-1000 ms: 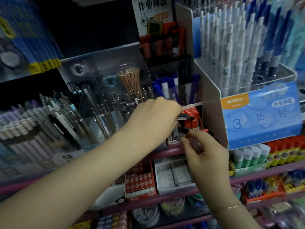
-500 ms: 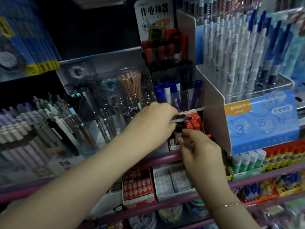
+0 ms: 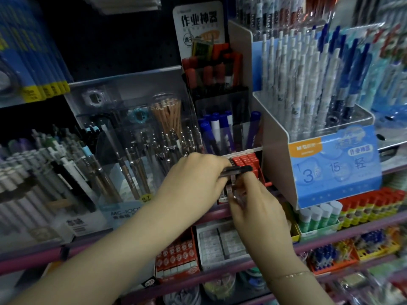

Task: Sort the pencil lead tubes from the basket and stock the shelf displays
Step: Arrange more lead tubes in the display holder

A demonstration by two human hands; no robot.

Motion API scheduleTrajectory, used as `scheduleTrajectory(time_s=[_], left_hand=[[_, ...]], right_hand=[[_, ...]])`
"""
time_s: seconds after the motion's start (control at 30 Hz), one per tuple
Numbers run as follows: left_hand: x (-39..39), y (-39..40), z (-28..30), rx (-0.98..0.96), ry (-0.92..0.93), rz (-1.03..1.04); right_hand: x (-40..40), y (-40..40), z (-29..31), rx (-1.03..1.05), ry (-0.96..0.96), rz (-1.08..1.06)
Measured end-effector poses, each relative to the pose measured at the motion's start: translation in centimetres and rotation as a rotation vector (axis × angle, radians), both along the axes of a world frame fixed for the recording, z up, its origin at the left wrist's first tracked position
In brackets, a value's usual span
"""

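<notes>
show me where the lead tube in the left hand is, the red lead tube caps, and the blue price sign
lead tube (image 3: 239,169), head view, dark middle of tube.
red lead tube caps (image 3: 245,160), head view, cap tops.
blue price sign (image 3: 334,170), head view, sign's front face.

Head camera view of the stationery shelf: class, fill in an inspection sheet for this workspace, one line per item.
Surface: purple shelf rail, tiered.
Job's things: dark lead tubes held level; red-capped tubes standing in the display slot.
Clutter: mechanical pencils, blue markers, white pens, glue sticks, erasers.
Grip: left hand shut on tubes; right hand at the slot, contents hidden.
Cables: nothing seen.
Surroundings: blue price card, dark pegboard.
</notes>
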State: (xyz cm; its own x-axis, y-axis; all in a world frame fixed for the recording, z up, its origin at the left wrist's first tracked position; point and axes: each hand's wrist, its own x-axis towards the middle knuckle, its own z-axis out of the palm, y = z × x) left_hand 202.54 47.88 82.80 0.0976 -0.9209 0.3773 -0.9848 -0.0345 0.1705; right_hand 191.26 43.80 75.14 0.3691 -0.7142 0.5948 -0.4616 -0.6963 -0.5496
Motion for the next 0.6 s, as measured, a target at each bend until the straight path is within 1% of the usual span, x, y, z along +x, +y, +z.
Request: scheduleTrajectory(time_s=[0.07, 0.13, 0.23, 0.4, 0.43, 0.5, 0.53, 0.6], left_hand=[[-0.2, 0.1, -0.4, -0.008, -0.096, 0.001], [-0.4, 0.3, -0.5, -0.021, -0.142, -0.003], [-0.6, 0.5, -0.5, -0.013, -0.122, -0.001], [-0.5, 0.9, -0.4, -0.002, -0.094, -0.021], [-0.4, 1.0, -0.6, -0.01, -0.071, -0.026], [-0.6, 1.1, -0.7, -0.048, 0.056, -0.038], [-0.7, 1.3, -0.8, -0.088, 0.152, -0.045], [-0.8, 1.9, -0.9, -0.21, 0.386, -0.071]], right_hand=[[-0.4, -0.1, -0.3, -0.001, -0.071, 0.065], [-1.0, 0.1, -0.5, 0.084, -0.189, 0.116], [-1.8, 0.3, -0.1, 0.352, -0.325, 0.263], [-2.8, 0.1, 1.0, 0.462, -0.416, 0.303], [-3.0, 0.1, 1.1, 0.48, -0.428, 0.306], [-3.3, -0.1, 1.2, 0.51, -0.452, 0.307], [-3.4, -0.2, 1.3, 0.544, -0.472, 0.316], [-3.6, -0.4, 1.7, 0.671, -0.572, 0.376]])
